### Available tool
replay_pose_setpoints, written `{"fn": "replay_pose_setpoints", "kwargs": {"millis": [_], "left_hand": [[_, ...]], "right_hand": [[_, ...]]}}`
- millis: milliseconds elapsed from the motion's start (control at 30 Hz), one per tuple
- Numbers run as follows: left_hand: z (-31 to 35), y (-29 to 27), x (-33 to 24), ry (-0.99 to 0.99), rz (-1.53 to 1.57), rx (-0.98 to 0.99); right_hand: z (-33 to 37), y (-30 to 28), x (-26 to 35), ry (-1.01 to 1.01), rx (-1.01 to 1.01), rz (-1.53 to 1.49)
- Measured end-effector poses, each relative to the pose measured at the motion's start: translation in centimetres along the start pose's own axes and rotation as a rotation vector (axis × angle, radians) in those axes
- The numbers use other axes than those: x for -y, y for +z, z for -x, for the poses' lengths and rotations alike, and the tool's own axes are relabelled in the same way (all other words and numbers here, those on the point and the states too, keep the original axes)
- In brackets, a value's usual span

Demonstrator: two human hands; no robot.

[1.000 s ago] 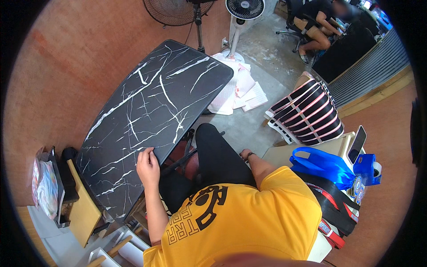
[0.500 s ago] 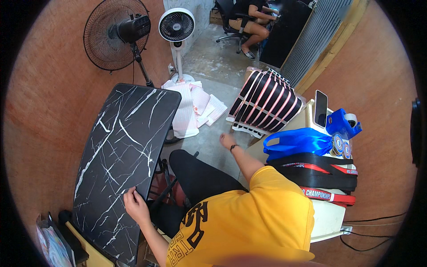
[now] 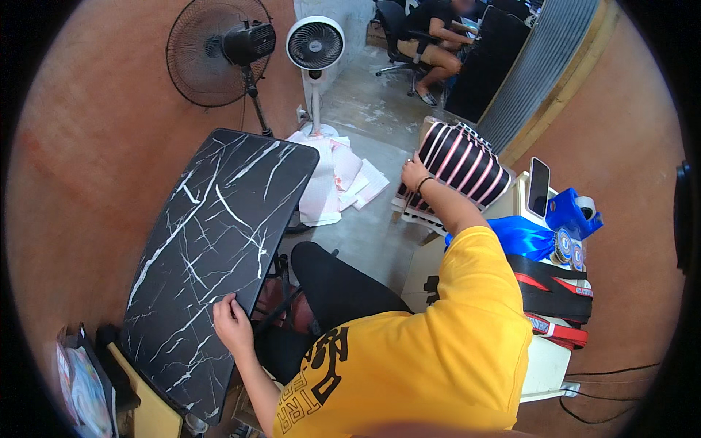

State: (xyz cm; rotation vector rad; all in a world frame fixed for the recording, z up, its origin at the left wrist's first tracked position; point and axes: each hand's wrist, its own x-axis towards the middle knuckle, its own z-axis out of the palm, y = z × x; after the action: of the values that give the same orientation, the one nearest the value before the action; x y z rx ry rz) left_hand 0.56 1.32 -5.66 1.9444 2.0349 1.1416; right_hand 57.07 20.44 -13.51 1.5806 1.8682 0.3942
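Note:
My right hand reaches forward to the near left corner of a black bundle banded with pink and white strips. Its fingers are bent against the bundle's edge; whether they pinch a single strip is too small to tell. My left hand rests at the right edge of the black marble-patterned table, its fingers loosely bent and apart, holding nothing. Blue ribbon with round medals lies to the right of my right arm. Beside it are folded black and red straps, partly hidden by my sleeve.
A phone and a blue tape dispenser stand on the pale side table. Loose papers lie on the floor by the white fan. A black fan stands behind the table. Another person sits far back.
My right hand has moved forward and right, from over the floor to the banded bundle. The left hand stays at the table edge. The whole view has shifted slightly.

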Motion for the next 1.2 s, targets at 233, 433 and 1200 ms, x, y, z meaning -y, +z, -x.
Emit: {"fn": "replay_pose_setpoints", "kwargs": {"millis": [233,433,1200], "left_hand": [[0.0,-0.1,-0.5,-0.028,0.015,0.0],[0.0,0.0,-0.3,-0.007,0.016,-0.007],[-0.5,3.0,-4.6,-0.18,0.686,0.215]], "right_hand": [[2.1,-0.8,0.6,-0.278,-0.134,0.072],[1.8,-0.1,3.4,-0.379,0.051,0.121],[6.1,-15.7,0.1,-0.441,0.082,-0.728]]}}
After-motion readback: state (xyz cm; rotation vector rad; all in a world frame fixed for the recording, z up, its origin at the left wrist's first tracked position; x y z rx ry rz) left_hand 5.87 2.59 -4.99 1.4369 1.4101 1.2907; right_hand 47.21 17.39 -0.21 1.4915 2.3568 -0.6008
